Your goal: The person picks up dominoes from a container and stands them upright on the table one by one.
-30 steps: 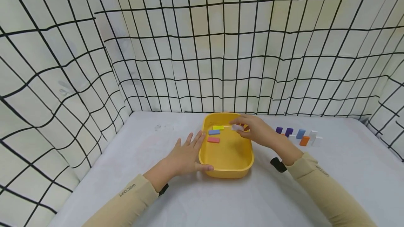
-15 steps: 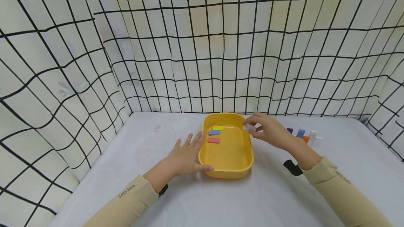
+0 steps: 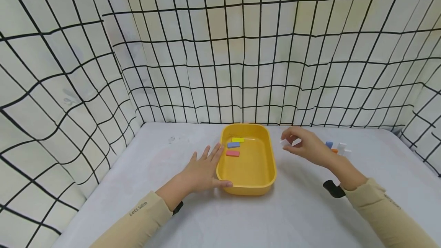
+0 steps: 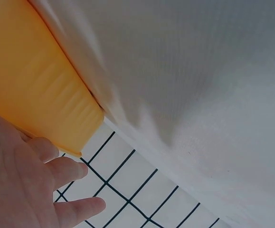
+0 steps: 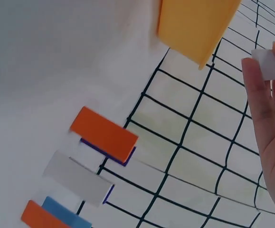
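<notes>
My right hand (image 3: 308, 146) pinches a small white domino-like block (image 5: 269, 65) between thumb and fingertips, off the right side of a yellow tray (image 3: 255, 168). In the head view the fingers mostly hide that block. Against the tray's left rim lies my left hand (image 3: 202, 172), fingers spread, thumb over the front left corner. Inside the tray lie a yellow block (image 3: 237, 139), a blue block (image 3: 233, 145) and a pink block (image 3: 232, 153), flat and apart from one another.
Right of the tray, several upright blocks stand on the white cloth, among them an orange block (image 5: 104, 135), a white block (image 5: 78, 178) and a blue block (image 5: 66, 212). My right arm partly hides them in the head view. A black-gridded white backdrop (image 3: 241, 68) rises behind.
My right hand has moved right, from above the tray to beyond its right rim, with the white block still pinched. My left hand and the blocks in the tray have stayed put.
</notes>
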Demonstrator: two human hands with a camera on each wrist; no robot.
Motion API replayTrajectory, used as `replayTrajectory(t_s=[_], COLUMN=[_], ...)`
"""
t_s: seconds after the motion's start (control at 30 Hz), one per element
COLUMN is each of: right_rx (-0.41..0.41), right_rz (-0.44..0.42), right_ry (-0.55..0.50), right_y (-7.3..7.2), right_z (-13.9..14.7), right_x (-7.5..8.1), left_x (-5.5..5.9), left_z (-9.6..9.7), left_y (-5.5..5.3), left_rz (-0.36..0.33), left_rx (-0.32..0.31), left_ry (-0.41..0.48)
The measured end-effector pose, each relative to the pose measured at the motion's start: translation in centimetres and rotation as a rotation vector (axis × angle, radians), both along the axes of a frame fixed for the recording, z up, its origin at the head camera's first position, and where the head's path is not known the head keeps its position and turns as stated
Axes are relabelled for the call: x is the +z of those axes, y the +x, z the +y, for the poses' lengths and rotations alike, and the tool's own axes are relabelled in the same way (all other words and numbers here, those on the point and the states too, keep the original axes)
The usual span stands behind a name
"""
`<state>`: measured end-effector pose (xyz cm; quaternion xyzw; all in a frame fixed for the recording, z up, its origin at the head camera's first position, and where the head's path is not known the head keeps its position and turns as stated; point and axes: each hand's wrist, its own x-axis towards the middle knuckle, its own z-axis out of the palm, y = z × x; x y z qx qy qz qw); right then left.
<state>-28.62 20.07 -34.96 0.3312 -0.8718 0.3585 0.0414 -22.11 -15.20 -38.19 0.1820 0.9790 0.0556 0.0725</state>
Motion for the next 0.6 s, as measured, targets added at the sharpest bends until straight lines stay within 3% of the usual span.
replayTrajectory(t_s=[0.23,0.6], right_rx=[-0.01,-0.083], right_rz=[-0.097,-0.099], right_ry=[-0.034,-0.048], right_y=[0.4,0.8], right_z=[2.0,3.9], right_x=[-0.5,-1.4], left_x=[0.1,0.0], left_z=[0.0,0.0], left_y=[0.0,0.0], left_rz=[-0.001,0.001], left_rx=[0.001,0.002], left_ry=[0.0,-0.005])
